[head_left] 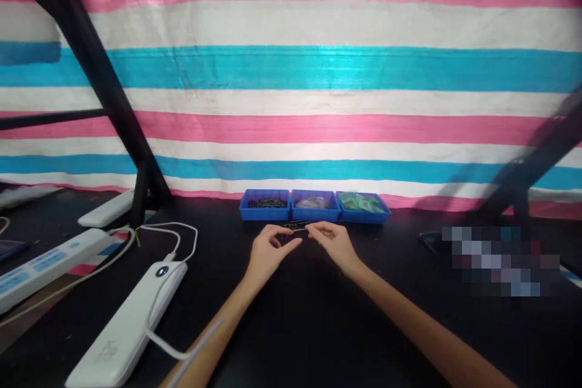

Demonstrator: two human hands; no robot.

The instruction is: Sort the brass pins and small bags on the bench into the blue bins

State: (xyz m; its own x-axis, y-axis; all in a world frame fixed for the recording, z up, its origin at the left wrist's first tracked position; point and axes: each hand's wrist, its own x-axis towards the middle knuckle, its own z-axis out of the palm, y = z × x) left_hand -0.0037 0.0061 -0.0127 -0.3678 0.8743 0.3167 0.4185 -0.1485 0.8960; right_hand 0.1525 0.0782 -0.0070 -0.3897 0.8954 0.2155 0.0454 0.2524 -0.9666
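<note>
Over the dark table, my left hand (269,250) and my right hand (334,244) face each other, their fingertips a short gap apart. A thin yellowish stick-like piece (299,230) spans that gap; its exact kind is too small to make out. The fingers of my left hand hold one end, with the thumb reaching out below. At the other end, my right fingers are pinched together. Just behind the fingertips lie several thin dark pieces (295,224), partly hidden by my hands.
Three blue bins stand beyond my hands: one with dark thin pieces (266,204), one with clear pieces (313,203), one with green bags (362,202). A white power bank (131,321) with a cable and a power strip (50,264) are at left. A dark phone-like object (431,242) lies right.
</note>
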